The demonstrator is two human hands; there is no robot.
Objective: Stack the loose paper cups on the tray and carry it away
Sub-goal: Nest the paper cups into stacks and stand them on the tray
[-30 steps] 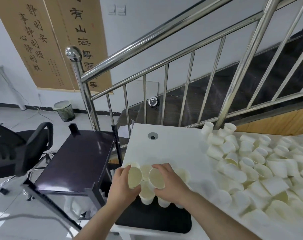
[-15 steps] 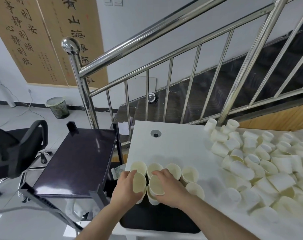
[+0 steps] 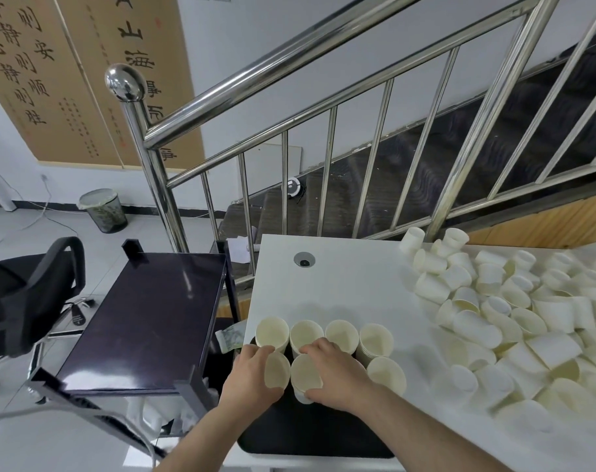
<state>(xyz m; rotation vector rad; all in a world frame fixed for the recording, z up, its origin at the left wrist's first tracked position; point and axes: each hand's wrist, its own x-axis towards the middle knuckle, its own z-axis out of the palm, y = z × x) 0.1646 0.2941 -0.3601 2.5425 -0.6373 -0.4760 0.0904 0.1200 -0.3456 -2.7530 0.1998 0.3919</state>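
Observation:
A black tray lies at the near left corner of the white table. Several upright stacks of cream paper cups stand in a row along its far edge, with one more stack at the right. My left hand grips a cup stack and my right hand grips another cup stack; both stacks sit side by side just behind the row. A big heap of loose paper cups covers the right of the table.
A dark cart with a glossy top stands just left of the table. A black office chair is further left. A steel stair railing runs behind the table. A waste bin sits by the wall.
Both hands came down and toward me with their cup stacks, setting them low on the tray behind the row. The view tilted down and closer.

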